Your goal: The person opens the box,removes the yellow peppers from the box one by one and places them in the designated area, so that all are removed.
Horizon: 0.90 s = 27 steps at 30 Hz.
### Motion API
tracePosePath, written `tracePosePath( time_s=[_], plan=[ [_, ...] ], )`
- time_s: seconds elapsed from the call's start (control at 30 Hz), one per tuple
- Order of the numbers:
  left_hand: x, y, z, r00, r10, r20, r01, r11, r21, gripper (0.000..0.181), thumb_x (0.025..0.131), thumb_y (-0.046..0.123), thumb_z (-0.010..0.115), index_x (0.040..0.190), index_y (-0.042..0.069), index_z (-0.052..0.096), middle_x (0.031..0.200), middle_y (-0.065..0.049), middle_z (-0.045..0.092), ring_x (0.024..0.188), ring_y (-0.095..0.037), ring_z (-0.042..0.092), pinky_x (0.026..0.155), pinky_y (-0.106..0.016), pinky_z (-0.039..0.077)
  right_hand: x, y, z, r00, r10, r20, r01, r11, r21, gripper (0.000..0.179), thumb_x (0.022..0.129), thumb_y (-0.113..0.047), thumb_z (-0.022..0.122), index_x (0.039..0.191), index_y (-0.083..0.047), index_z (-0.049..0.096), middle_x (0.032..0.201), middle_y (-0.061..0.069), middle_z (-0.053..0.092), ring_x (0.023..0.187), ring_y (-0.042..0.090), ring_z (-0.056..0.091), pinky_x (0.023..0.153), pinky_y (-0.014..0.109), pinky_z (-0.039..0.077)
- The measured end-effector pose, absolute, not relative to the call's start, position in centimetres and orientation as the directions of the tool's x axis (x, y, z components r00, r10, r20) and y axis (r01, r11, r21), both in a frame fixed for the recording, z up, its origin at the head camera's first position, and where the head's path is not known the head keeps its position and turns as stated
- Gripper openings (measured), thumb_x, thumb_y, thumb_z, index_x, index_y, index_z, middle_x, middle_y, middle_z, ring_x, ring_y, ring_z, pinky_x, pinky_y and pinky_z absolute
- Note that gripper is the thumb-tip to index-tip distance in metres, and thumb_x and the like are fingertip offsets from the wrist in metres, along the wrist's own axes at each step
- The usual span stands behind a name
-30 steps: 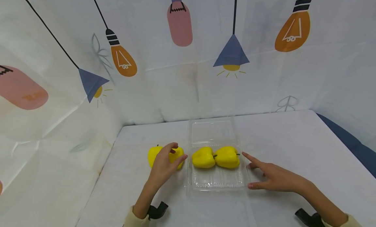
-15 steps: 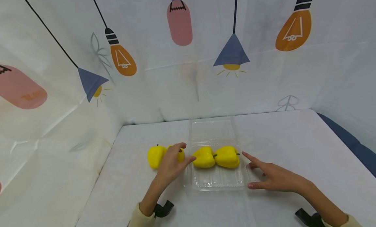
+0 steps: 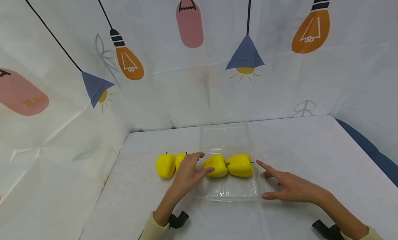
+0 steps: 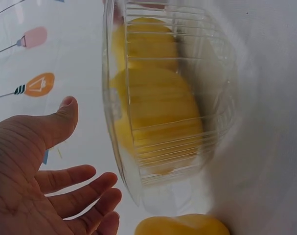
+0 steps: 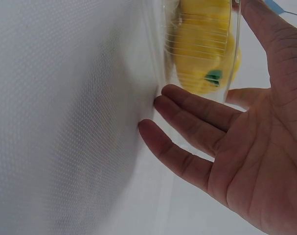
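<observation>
Two yellow bell peppers, a left one (image 3: 216,162) and a right one (image 3: 240,165), lie stem to stem in a clear plastic clamshell box (image 3: 231,191). My left hand (image 3: 188,172) hovers at the box's left side, thumb and fingers spread, holding nothing; the left wrist view shows it apart from the box wall. Beside the right wall my right hand (image 3: 292,188) has its fingers extended, index finger and thumb at or close to the edge. Two more yellow peppers, an outer one (image 3: 166,166) and a partly hidden inner one (image 3: 180,160), sit on the table to the left.
The box's transparent lid (image 3: 224,138) lies folded back toward the rear. A white cloth covers the table (image 3: 301,146). Printed white sheeting (image 3: 174,95) hangs behind and to the left.
My left hand has moved right, from over the inner loose pepper to the box's left side, uncovering part of that pepper. My right hand and the box have stayed in place.
</observation>
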<state>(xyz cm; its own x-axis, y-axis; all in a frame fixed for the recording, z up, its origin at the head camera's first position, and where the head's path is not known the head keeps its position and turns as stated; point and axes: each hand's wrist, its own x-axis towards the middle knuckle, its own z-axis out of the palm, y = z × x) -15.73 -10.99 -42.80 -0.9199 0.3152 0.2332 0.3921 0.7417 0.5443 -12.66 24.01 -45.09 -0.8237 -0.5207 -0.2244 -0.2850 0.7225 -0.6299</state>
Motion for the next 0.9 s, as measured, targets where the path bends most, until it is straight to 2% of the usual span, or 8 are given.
tracePosePath(
  time_s=[0.37, 0.53, 0.9],
  plan=[
    [-16.2, -10.2, -43.6, -0.911, 0.352, 0.217, 0.413, 0.788, 0.457, 0.067, 0.080, 0.056, 0.065, 0.128, 0.012, 0.053, 0.124, -0.001, 0.059, 0.114, -0.020, 0.051, 0.097, -0.038, 0.043, -12.5, 24.0, -44.8, -0.824, -0.518, -0.230, -0.274, 0.719, -0.638, 0.099, 0.080, -0.053, 0.068, 0.152, -0.028, 0.005, 0.128, 0.009, 0.053, 0.113, 0.029, 0.051, 0.084, 0.048, 0.050],
    [-16.2, -9.8, -43.8, -0.902, 0.367, 0.226, 0.429, 0.814, 0.391, 0.067, 0.080, 0.056, 0.065, 0.128, 0.011, 0.052, 0.123, -0.002, 0.059, 0.112, -0.020, 0.052, 0.095, -0.036, 0.044, -12.5, 24.0, -44.7, -0.821, -0.526, -0.223, -0.286, 0.717, -0.636, 0.098, 0.080, -0.053, 0.067, 0.152, -0.028, 0.005, 0.129, 0.008, 0.053, 0.113, 0.028, 0.052, 0.083, 0.047, 0.050],
    [-16.2, -9.6, -44.1, -0.888, 0.394, 0.238, 0.457, 0.819, 0.348, 0.066, 0.080, 0.056, 0.064, 0.127, 0.012, 0.052, 0.124, -0.002, 0.059, 0.112, -0.020, 0.051, 0.096, -0.037, 0.043, -12.6, 24.0, -44.9, -0.822, -0.523, -0.227, -0.278, 0.716, -0.640, 0.099, 0.079, -0.053, 0.068, 0.152, -0.029, 0.005, 0.128, 0.008, 0.053, 0.113, 0.028, 0.052, 0.084, 0.048, 0.049]
  ],
)
